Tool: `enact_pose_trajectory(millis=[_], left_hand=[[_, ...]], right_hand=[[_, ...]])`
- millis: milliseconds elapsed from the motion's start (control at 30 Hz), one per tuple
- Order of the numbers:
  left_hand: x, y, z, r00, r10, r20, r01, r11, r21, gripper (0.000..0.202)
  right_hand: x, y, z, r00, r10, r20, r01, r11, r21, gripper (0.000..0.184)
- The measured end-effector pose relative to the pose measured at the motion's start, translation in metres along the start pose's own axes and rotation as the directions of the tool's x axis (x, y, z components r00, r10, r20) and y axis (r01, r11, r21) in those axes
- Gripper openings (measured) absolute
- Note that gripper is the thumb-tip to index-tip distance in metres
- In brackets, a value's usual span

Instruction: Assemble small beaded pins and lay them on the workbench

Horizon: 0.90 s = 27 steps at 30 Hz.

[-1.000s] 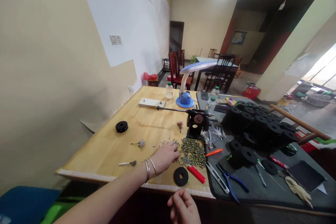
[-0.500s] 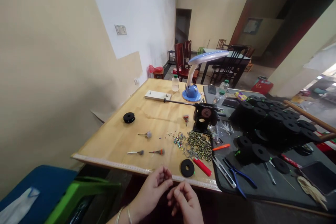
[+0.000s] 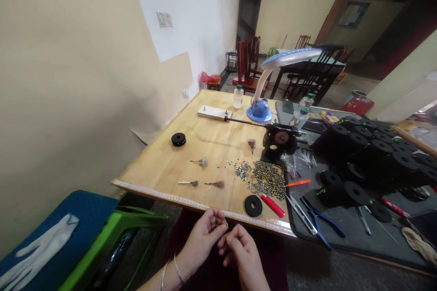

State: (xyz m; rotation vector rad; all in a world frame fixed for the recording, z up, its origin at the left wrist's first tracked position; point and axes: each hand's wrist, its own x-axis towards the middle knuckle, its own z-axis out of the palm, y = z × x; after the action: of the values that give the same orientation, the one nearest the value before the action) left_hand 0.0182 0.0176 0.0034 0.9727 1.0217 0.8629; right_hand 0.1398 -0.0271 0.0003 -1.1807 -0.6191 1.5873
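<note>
My left hand point(image 3: 209, 229), with two bangles at the wrist, is closed in a pinch just off the table's front edge. Close beside it, my right hand point(image 3: 241, 248) also has thumb and fingers pressed together. Whatever lies between the fingertips is too small to make out. Just beyond the hands, a black foam spool point(image 3: 253, 206) lies flat near a red lighter point(image 3: 272, 206). A pile of small dark-and-yellow striped pieces point(image 3: 268, 179) spreads behind them, with tiny coloured beads point(image 3: 243, 171) at its left.
Small bundles of fine strands point(image 3: 214, 184) lie left of the pile. Behind stand a black clamp device point(image 3: 280, 141) with a long rod and a blue lamp point(image 3: 260, 111). Scissors point(image 3: 302, 213), blue pliers point(image 3: 321, 220) and stacked black spools point(image 3: 362, 145) occupy the grey mat. A white glove point(image 3: 44, 248) rests on a stool.
The view has tilted down and turned left, so the table contents sit further right and higher in the picture. Both hands stay pinched close together.
</note>
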Motion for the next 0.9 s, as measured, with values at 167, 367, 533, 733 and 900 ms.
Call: enact_pose_trajectory(millis=[167, 367, 533, 733, 900], left_hand=[[0.0006, -0.0019, -0.0008, 0.999, 0.051, -0.002, -0.050, 0.998, 0.030, 0.022], [0.0014, -0.0046, 0.0000, 0.999, 0.041, 0.007, -0.041, 0.998, 0.038, 0.024], [0.0008, -0.0049, 0.0004, 0.998, 0.060, 0.006, -0.060, 0.997, 0.043, 0.023], [0.0002, -0.0070, -0.0006, 0.997, 0.077, 0.009, -0.077, 0.996, 0.049, 0.022], [-0.0002, -0.0050, 0.0001, 0.997, 0.082, 0.003, -0.082, 0.995, 0.055, 0.022]], right_hand=[[0.0022, 0.0030, -0.0002, 1.000, 0.004, -0.008, -0.003, 0.999, 0.033, 0.028], [0.0025, 0.0045, -0.0011, 1.000, 0.004, -0.004, -0.004, 0.999, 0.035, 0.027], [0.0026, 0.0038, -0.0008, 1.000, 0.001, 0.003, -0.002, 0.998, 0.055, 0.028], [0.0033, 0.0053, -0.0010, 1.000, 0.008, 0.004, -0.008, 0.998, 0.066, 0.029], [0.0034, 0.0061, -0.0014, 1.000, 0.005, 0.006, -0.005, 0.998, 0.062, 0.027]])
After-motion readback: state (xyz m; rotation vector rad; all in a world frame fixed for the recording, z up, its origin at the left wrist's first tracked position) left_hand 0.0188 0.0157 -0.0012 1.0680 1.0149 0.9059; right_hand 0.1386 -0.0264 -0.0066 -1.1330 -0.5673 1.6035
